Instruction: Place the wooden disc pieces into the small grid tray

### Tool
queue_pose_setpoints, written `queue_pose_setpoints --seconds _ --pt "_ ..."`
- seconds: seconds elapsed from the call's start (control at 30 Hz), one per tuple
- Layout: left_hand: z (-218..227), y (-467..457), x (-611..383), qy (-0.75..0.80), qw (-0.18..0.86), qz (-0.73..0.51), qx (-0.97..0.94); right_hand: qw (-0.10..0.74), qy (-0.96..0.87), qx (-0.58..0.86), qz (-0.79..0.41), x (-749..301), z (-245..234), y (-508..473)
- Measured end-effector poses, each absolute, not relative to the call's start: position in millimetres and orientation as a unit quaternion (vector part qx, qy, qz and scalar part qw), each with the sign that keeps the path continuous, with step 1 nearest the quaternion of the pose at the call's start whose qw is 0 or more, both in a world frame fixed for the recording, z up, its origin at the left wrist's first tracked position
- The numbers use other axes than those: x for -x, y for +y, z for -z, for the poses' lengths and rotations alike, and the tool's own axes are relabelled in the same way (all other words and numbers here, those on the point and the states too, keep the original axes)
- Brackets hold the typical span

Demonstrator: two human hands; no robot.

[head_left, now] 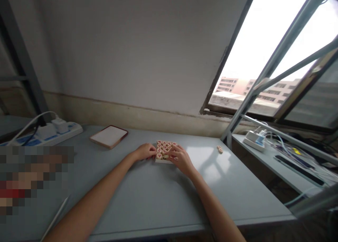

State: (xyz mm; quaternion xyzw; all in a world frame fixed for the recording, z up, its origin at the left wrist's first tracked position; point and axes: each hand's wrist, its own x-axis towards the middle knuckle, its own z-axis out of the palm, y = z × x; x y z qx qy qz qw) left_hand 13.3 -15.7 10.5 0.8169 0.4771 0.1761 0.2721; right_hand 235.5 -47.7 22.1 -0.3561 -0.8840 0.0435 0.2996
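Observation:
A small wooden tray (159, 161) packed with several round game pieces (164, 147) marked in red lies on the grey table (148, 196). My left hand (144, 151) rests against the tray's left side, fingers curled on its edge. My right hand (180, 158) lies over the tray's right side, its fingers bent onto the pieces there. One loose piece (219, 149) sits apart on the table to the right.
A flat lid or board with a dark red rim (108, 136) lies at back left. A white power strip with plugs (50, 132) sits far left. Another strip with cables (255, 139) lies on a lower shelf right, under an open window.

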Motion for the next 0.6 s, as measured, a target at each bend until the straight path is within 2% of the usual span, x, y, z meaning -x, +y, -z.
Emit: queue_pose_setpoints --seconds 0.23,0.6 --pt "-12.8 -16.6 -13.2 0.472 0.277 -0.171 -0.819 0.254 -0.885 0.385 -0.062 -235.5 -24.8 -50.1" --pt "-8.2 -12.7 -12.3 0.463 0.276 -0.172 -0.825 0.264 -0.852 0.448 -0.059 -242.1 -23.6 -48.6"
